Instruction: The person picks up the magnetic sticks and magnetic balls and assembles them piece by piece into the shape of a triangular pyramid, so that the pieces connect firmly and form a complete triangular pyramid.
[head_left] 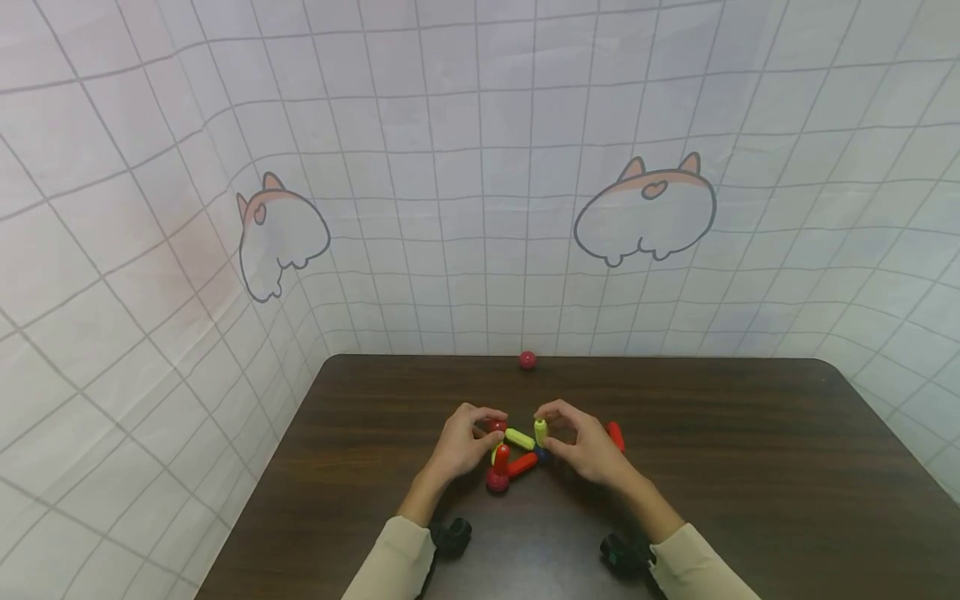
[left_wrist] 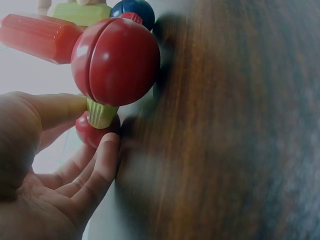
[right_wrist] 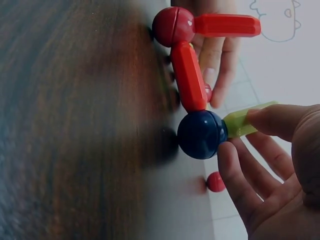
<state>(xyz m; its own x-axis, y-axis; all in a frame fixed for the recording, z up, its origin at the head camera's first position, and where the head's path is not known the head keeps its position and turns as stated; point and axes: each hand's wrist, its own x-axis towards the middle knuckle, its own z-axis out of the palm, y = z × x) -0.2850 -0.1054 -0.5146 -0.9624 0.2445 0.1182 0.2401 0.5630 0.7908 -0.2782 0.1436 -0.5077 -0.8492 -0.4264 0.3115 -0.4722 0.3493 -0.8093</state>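
A frame of toy building rods and balls lies between the hands. My left hand (head_left: 461, 440) has thumb and fingers around its far-left red ball (left_wrist: 90, 131), the thumb against a yellow-green rod (left_wrist: 101, 115). That rod runs to the near red ball (head_left: 497, 480), which bears an upright red rod (head_left: 502, 460). Another red rod (right_wrist: 189, 77) links the near ball to a blue ball (right_wrist: 200, 134). My right hand (head_left: 587, 446) pinches a yellow-green rod (head_left: 541, 431) standing upright on the blue ball. A further yellow-green rod (head_left: 520, 439) lies at the back of the frame.
A loose red ball (head_left: 528, 360) sits at the far edge of the dark wooden table (head_left: 712, 467). One loose red rod (head_left: 616, 437) lies just beyond my right hand. A white gridded curtain (head_left: 450, 208) hangs behind and at both sides.
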